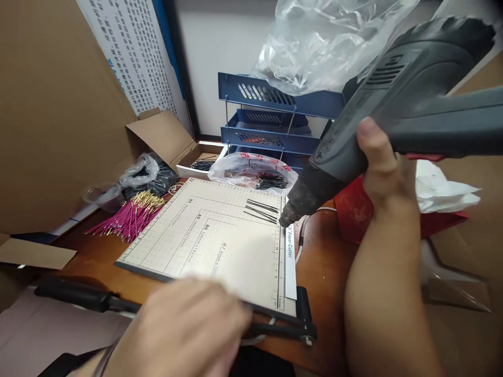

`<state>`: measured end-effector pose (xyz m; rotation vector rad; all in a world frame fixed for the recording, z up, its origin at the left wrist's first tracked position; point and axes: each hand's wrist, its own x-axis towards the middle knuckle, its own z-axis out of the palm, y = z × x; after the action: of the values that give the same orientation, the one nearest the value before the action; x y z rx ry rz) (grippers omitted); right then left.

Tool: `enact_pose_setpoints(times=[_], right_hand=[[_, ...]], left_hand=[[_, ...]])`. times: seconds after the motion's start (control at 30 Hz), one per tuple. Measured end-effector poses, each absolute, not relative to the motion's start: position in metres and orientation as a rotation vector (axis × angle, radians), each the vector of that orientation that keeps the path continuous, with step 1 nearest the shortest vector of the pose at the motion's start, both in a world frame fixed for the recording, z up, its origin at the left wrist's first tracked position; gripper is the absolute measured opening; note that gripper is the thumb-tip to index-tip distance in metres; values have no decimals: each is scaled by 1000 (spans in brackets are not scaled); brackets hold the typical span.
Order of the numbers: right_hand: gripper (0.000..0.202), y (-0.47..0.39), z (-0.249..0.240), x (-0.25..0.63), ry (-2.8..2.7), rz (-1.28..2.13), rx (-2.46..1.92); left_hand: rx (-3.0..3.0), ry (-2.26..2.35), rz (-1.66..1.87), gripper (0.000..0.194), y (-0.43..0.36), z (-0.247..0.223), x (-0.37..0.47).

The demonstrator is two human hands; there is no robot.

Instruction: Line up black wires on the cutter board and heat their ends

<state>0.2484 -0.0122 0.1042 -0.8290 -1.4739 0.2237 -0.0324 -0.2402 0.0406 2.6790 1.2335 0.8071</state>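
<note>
My right hand [381, 162] is wrapped around a dark grey heat gun [353, 120], whose nozzle points down to the left. The nozzle tip is close to several thin black wires [261, 209] lying on the right part of a paper cutter board [236, 246]. My left hand [188, 324] is blurred by motion at the board's near edge, over the cutter's arm [275, 329]. Its fingers are hidden, so I cannot see whether it holds anything.
A bundle of magenta wires with gold ends [133, 214] lies left of the board. Behind stand a clear bag with black wires [255, 175], an open cardboard box [168, 139] and blue tray shelves [271, 136]. Something red [353, 209] lies right of the heat gun.
</note>
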Motion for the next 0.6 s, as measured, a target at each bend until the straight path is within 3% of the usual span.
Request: enact_pose_setpoints(times=[0.1, 0.27, 0.43, 0.6], right_hand=[[59, -12, 102, 252, -1460, 187, -883], [60, -7, 101, 258, -1518, 141, -860], [57, -6, 102, 254, -1518, 168, -817], [45, -8, 100, 258, -1564, 96, -862]], left_hand=[[2749, 1342, 554, 50, -163, 48, -24], [2718, 1431, 94, 91, -81, 27, -6], [2550, 1497, -81, 93, -62, 9, 5], [2554, 1551, 67, 88, -77, 18, -4]])
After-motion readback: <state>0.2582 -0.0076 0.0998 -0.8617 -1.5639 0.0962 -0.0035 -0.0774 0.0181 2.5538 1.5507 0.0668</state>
